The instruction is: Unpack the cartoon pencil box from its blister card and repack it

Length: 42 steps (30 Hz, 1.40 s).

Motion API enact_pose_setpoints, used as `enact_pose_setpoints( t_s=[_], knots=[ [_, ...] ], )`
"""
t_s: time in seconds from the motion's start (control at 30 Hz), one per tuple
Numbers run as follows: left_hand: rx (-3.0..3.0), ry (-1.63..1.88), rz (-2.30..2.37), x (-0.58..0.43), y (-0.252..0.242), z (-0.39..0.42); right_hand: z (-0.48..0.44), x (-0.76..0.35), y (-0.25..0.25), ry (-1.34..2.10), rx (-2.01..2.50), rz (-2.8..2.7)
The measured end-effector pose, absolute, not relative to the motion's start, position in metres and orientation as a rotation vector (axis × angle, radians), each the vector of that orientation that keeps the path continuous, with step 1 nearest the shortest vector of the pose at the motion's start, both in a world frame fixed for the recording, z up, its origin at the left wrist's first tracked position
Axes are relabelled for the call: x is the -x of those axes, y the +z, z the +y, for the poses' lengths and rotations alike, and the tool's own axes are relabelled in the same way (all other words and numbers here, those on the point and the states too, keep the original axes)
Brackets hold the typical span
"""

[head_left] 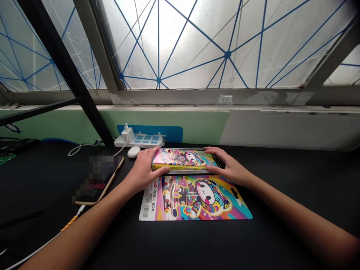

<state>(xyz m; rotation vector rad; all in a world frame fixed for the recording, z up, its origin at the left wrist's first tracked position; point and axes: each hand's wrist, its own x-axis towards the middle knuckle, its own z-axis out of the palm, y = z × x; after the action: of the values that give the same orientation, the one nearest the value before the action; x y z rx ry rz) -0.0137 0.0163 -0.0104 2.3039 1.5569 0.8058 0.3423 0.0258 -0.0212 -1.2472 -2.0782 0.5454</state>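
A colourful pencil box (182, 157) with a cartoon figure on its lid lies on the black table, inside what looks like a clear plastic tray or cover. My left hand (147, 165) grips its left end, thumb along the near edge and fingers at the far side. At the right end, my right hand (226, 165) holds it the same way. Just nearer to me lies a flat printed card (197, 198) with the same cartoon figure and the words "PENCIL BOX" on its left strip. Whether the box rests fully on the table is hard to see.
Left of my forearm lies a phone (98, 185), partly blurred, with a charging cable (70, 223). Behind it are a white power strip (140, 140) with a plugged-in charger and a small white rounded object (134, 152). A black slanted post (75, 82) rises at the left.
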Motion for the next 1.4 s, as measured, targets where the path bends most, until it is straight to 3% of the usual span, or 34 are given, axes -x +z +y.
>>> enact_pose_setpoints(
  t_s=[0.27,0.43,0.53,0.67,0.77,1.2,1.4],
  knots=[
    [-2.512,0.535,1.598,0.014,-0.012,0.017,0.012,-0.331,-0.019,0.096,1.236,-2.235],
    [-2.703,0.481,1.578,0.014,-0.01,0.016,-0.024,-0.299,-0.009,-0.319,0.813,-2.352],
    [-2.766,0.534,1.519,0.015,-0.011,0.018,-0.049,-0.273,-0.008,-0.043,0.793,-2.55],
    [-2.806,0.511,1.464,0.014,-0.014,0.019,-0.063,-0.256,-0.008,0.435,1.138,-2.703],
    [-2.837,0.439,1.472,0.013,-0.014,0.021,-0.064,-0.257,-0.009,0.604,1.261,-2.679],
    [-2.845,0.449,1.579,0.008,-0.007,0.016,-0.058,-0.255,-0.012,0.245,1.423,-2.413],
    [-2.929,0.343,1.547,-0.004,-0.012,0.017,-0.063,-0.253,-0.012,0.33,1.421,-2.338]
  ],
)
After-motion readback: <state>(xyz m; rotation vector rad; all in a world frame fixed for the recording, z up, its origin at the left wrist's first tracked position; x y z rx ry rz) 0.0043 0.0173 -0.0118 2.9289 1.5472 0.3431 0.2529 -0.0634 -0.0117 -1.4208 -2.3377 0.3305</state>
